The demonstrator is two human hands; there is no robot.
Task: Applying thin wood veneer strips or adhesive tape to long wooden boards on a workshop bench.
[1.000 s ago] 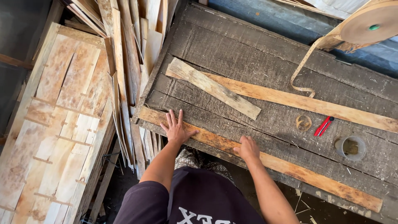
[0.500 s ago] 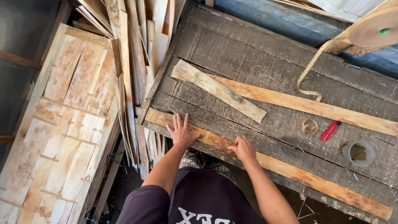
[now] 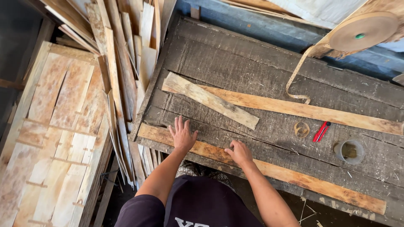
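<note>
A long thin wood strip (image 3: pixel 290 175) lies along the near edge of the dark plank workbench (image 3: pixel 252 67). My left hand (image 3: pixel 182 134) rests flat on its left part with the fingers spread. My right hand (image 3: pixel 239 152) presses on the same strip a little further right, fingers curled down onto it. A second long strip (image 3: pixel 320 112) lies across the bench's middle, and a shorter pale slat (image 3: pixel 210 100) lies angled over its left end.
A red utility knife (image 3: pixel 321 131), a small tape ring (image 3: pixel 301 129) and a round tin (image 3: pixel 349 151) sit at the right. A big roll of brown paper tape (image 3: pixel 362 35) hangs at the back right. Veneer sheets (image 3: pixel 54 138) and slats (image 3: pixel 122 75) are stacked left.
The view has shifted, so the bench sits lower and further right in the picture. Both hands stay on the near strip; the right hand sits a little closer to the left.
</note>
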